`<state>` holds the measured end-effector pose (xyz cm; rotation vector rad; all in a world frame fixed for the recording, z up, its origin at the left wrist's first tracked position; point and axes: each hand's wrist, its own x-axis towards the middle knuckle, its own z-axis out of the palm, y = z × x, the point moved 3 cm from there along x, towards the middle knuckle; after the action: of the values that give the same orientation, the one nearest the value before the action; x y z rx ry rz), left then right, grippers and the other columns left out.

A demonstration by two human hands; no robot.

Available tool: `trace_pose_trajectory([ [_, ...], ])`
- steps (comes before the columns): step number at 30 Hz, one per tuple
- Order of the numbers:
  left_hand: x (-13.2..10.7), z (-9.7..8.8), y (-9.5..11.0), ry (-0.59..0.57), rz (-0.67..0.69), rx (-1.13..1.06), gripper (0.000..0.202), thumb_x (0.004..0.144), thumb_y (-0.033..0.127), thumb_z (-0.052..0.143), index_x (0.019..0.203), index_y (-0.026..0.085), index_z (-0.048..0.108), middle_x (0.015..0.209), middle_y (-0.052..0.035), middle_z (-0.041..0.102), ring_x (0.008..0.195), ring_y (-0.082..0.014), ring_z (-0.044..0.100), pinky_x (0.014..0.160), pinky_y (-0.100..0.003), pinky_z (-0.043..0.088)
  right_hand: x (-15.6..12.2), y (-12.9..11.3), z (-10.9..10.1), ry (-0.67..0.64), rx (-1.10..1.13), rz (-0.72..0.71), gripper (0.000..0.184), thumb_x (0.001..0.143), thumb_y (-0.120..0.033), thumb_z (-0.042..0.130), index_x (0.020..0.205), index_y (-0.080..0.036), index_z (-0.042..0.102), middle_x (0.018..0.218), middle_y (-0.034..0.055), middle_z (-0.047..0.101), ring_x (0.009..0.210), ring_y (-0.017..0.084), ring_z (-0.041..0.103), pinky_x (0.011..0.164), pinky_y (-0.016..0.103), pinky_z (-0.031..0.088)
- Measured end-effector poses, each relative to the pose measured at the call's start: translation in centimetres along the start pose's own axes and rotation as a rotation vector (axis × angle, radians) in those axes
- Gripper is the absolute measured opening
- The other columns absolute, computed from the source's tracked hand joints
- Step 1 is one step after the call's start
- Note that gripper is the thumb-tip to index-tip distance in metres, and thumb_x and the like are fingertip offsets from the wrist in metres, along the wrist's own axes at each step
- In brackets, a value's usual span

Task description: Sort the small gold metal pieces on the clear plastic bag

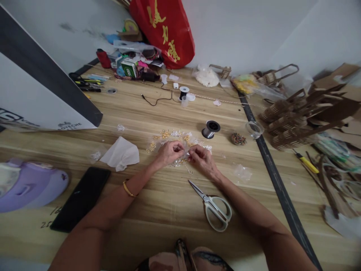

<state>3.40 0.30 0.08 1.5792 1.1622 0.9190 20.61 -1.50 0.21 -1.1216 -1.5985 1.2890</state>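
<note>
Small gold and silver jewellery findings [165,134] lie in little heaps on clear plastic in the middle of the wooden table. Over them my left hand [171,152] has its thumb and fingers pinched together. Close on its right, my right hand [202,160] is also in a pinch, its fingertips a short gap from the left ones. Whatever the fingertips hold is too small to make out. A thin chain or ring [190,172] lies just below the hands. White-handled scissors [214,210] rest by my right forearm, blades toward the hands.
A wire spool [211,129], a heap of coloured beads [238,139] and a tape roll [254,129] stand beyond my right hand. Left are a white tissue [121,153], a black phone [81,198] and a large box [47,82]. Small woven baskets [284,124] crowd the right side.
</note>
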Motion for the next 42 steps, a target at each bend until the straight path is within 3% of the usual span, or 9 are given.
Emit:
trace_pose_trajectory([
  [10, 0.2, -0.5, 0.0, -0.013, 0.033, 0.067, 0.006, 0.070, 0.013, 0.063, 0.073, 0.014, 0.068, 0.069, -0.0020, 0.069, 0.062, -0.0122, 0.062, 0.057, -0.020, 0.047, -0.1, -1.5, 0.3, -0.003, -0.267, -0.125, 0.028, 0.095, -0.043, 0.049, 0.086, -0.019, 0.059, 0.066, 0.0006, 0.065, 0.059, 0.013, 0.059, 0.058, 0.025, 0.045],
  [19, 0.1, -0.7, 0.0, -0.100, -0.191, -0.151, 0.009, 0.070, 0.007, 0.066, 0.077, 0.010, 0.069, 0.061, -0.0018, 0.067, 0.049, -0.0100, 0.059, 0.047, -0.019, 0.046, -0.1, -1.6, -0.2, -0.034, -0.218, -0.022, 0.036, 0.090, -0.053, 0.053, 0.081, -0.018, 0.056, 0.063, -0.0005, 0.062, 0.053, 0.012, 0.058, 0.054, 0.024, 0.047],
  [23, 0.3, -1.1, -0.3, -0.096, -0.212, -0.265, 0.005, 0.071, 0.004, 0.067, 0.074, 0.009, 0.068, 0.060, -0.0030, 0.068, 0.047, -0.0092, 0.059, 0.048, -0.020, 0.049, -0.6, -2.9, -0.8, 0.034, -0.166, 0.001, 0.040, 0.086, -0.057, 0.056, 0.080, -0.018, 0.056, 0.064, 0.0002, 0.062, 0.054, 0.012, 0.059, 0.053, 0.024, 0.049],
  [31, 0.4, -0.8, -0.4, -0.245, -0.223, -0.440, 0.015, 0.073, 0.016, 0.076, 0.085, 0.008, 0.071, 0.071, -0.0085, 0.074, 0.056, -0.0131, 0.067, 0.053, -0.022, 0.053, -1.3, -3.6, -2.7, 0.062, -0.191, 0.066, 0.035, 0.084, -0.051, 0.060, 0.079, -0.017, 0.058, 0.062, 0.0006, 0.062, 0.052, 0.012, 0.060, 0.052, 0.024, 0.049],
  [42, 0.2, -1.4, -0.6, -0.279, -0.184, -0.531, 0.020, 0.068, 0.016, 0.080, 0.084, 0.007, 0.072, 0.071, -0.0078, 0.073, 0.059, -0.0117, 0.065, 0.057, -0.022, 0.051, 3.8, -5.9, -1.0, -0.274, -0.550, 0.025, 0.011, 0.085, -0.020, 0.052, 0.076, -0.016, 0.058, 0.064, 0.0004, 0.064, 0.057, 0.011, 0.061, 0.055, 0.020, 0.043],
])
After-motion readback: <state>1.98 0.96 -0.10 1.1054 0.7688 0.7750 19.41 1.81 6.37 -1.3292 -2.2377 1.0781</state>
